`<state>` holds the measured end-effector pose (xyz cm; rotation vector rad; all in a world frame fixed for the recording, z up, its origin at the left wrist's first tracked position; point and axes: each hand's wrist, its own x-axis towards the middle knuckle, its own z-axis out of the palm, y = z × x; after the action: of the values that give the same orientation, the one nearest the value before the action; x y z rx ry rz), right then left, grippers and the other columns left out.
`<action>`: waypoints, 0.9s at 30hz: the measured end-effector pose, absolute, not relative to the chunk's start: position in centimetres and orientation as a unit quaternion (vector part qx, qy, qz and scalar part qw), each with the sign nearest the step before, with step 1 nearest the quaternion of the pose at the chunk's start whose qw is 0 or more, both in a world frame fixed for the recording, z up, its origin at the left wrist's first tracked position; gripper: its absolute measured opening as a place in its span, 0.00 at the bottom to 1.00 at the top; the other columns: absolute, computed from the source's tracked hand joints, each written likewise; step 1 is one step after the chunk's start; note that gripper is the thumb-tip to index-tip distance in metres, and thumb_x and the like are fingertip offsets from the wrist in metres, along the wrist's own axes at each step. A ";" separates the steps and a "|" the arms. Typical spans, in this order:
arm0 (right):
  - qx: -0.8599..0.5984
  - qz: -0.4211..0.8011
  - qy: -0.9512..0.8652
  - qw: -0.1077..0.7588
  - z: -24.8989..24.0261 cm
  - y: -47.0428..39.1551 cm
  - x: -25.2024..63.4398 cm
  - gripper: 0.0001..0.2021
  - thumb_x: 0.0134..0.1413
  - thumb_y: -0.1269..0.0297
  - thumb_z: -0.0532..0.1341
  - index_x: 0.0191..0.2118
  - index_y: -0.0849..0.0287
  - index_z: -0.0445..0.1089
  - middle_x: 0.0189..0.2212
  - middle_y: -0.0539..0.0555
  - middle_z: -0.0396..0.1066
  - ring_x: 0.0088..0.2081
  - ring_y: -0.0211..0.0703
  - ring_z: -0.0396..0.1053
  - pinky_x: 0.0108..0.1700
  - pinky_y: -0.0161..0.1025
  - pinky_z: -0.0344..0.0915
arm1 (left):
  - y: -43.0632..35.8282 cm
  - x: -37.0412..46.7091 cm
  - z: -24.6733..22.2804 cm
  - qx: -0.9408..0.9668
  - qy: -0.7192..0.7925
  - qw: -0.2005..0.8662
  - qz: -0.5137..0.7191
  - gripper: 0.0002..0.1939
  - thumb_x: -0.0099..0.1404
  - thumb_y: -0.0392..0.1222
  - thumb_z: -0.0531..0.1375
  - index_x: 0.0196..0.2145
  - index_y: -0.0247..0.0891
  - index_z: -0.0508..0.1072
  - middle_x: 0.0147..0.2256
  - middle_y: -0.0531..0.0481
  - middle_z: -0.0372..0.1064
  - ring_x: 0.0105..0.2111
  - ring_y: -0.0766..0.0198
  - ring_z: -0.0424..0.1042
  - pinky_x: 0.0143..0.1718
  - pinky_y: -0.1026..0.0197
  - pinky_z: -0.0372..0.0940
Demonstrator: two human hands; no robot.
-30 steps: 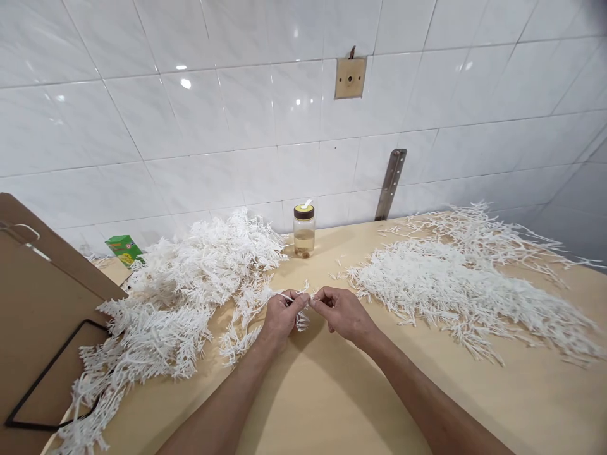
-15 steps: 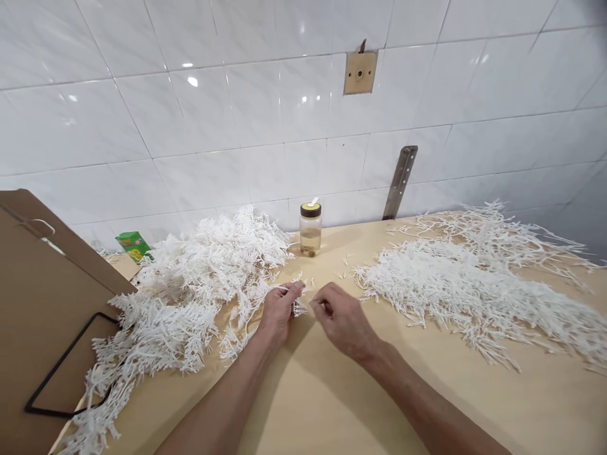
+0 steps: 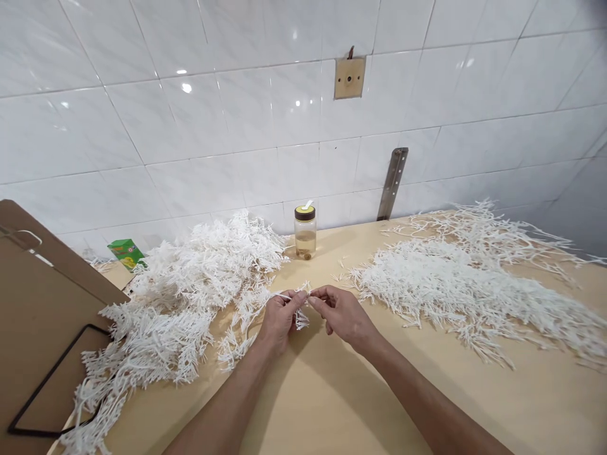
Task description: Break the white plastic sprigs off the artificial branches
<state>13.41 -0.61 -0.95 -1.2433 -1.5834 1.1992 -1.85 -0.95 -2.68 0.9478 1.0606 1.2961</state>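
Gripping a sprig [image 3: 302, 321] between thumb and fingers of the left hand [image 3: 277, 322], low over a pale table [image 3: 322, 404]. Holding it with white tufts just below and right of the left fingertips, and with a stem [image 3: 281, 295] running out to the left over the fingers. Pinching at the sprig's tip with thumb and forefinger of the right hand [image 3: 346, 317], right beside the left thumb, with the other right fingers curled underneath; too small to tell how much of it is caught there.

Flanked, left of the fingers, by a tall left heap [image 3: 208, 272] of similar white tufts, with the nearest ones just beside the left hand. Flanked, right of the fingers, by a flatter right heap [image 3: 455, 284], with thin strands [image 3: 493, 230] behind it, farther from the fingertips.

Facing, straight beyond the fingertips, an upright bottle [image 3: 305, 240] with pale liquid inside. Bordered, far left of the fingers, by a brown board [image 3: 42, 284] with a black frame [image 3: 42, 388] low against it, and by a green box [image 3: 127, 254] beyond the left heap. Backed, past the fingers, by a tiled wall [image 3: 246, 114] with a beige plate [image 3: 349, 78] and a metal bracket [image 3: 392, 183], both up and to the right
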 end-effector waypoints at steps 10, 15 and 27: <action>-0.495 0.283 -0.710 0.413 -2.2 -0.4 13.2 0.09 0.58 0.62 0.57 0.29 0.58 0.69 0.25 0.50 0.70 0.27 0.39 0.66 0.31 0.36 0.61 | -0.5 -1.7 -3.8 0.475 0.517 0.438 0.562 0.21 0.55 0.57 0.65 0.23 0.37 0.67 0.17 0.58 0.56 0.19 0.71 0.54 0.21 0.66 0.51; -0.391 0.098 -0.810 0.425 -3.1 -1.8 11.9 0.10 0.61 0.72 0.51 0.30 0.58 0.65 0.28 0.53 0.67 0.30 0.41 0.64 0.34 0.37 0.60 | -0.1 -1.9 -4.3 0.495 0.546 0.380 0.559 0.20 0.57 0.54 0.63 0.21 0.36 0.65 0.19 0.56 0.56 0.21 0.70 0.54 0.24 0.66 0.52; -0.564 0.060 -0.699 0.436 -2.0 1.0 16.5 0.09 0.53 0.72 0.54 0.39 0.61 0.69 0.42 0.62 0.69 0.38 0.48 0.68 0.39 0.45 0.66 | -0.5 -2.6 -2.6 0.398 0.462 0.574 0.547 0.21 0.50 0.56 0.70 0.25 0.34 0.72 0.18 0.58 0.56 0.17 0.74 0.53 0.20 0.67 0.48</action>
<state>16.51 1.01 -2.04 -1.4036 -1.7390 0.1484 -2.59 -0.51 -2.64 0.9333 1.0816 1.2825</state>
